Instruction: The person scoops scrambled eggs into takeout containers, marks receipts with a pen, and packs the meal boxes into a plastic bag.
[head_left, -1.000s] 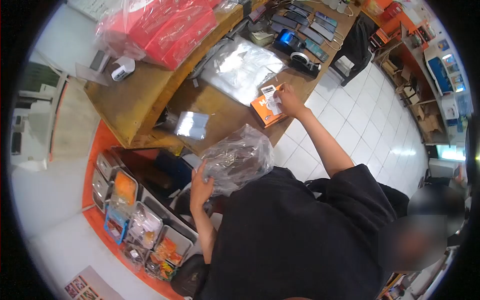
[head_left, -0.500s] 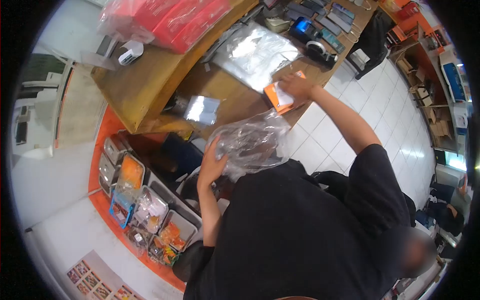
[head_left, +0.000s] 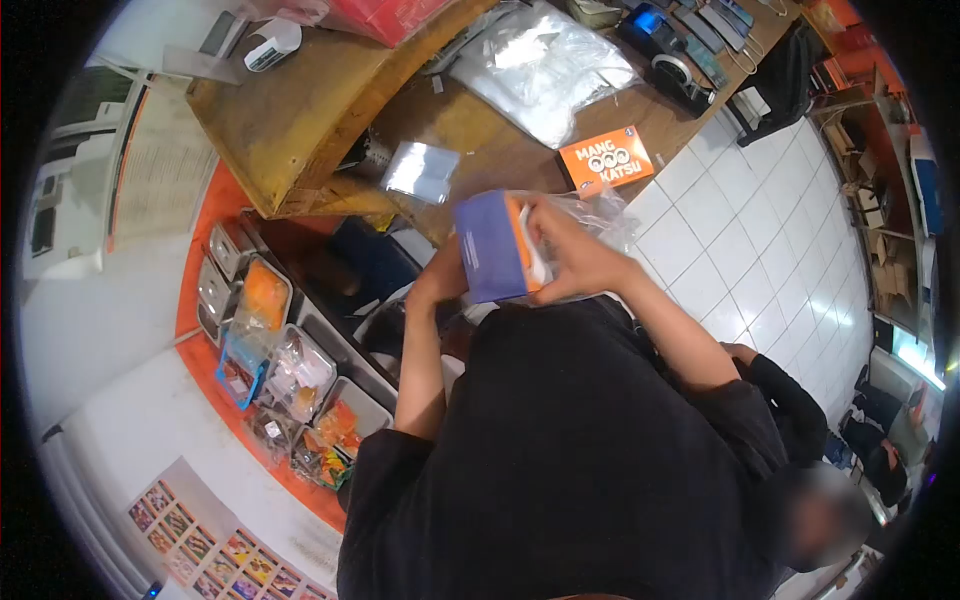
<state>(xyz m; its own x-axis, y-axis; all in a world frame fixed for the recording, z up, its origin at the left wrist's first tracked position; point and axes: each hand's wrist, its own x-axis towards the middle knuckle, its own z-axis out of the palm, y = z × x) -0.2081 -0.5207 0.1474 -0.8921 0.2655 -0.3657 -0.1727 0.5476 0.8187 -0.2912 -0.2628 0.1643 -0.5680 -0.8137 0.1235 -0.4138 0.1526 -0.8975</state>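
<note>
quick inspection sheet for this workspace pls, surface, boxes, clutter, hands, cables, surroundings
surface: wooden counter, scuffed
job's things: purple and orange box held up; clear plastic bag behind the right hand, whether the box is in it unclear; orange MANG KATSU box lying near the counter edge
clutter: shiny plastic sheets, small silvery packet, tape dispenser, phones
hands: right hand grips the held box; left hand at its other side, fingers partly hidden
cables: pale cable by the phones, plug ends unclear
surroundings: metal trays with bagged goods at left, white tiled floor, another person at right
</note>
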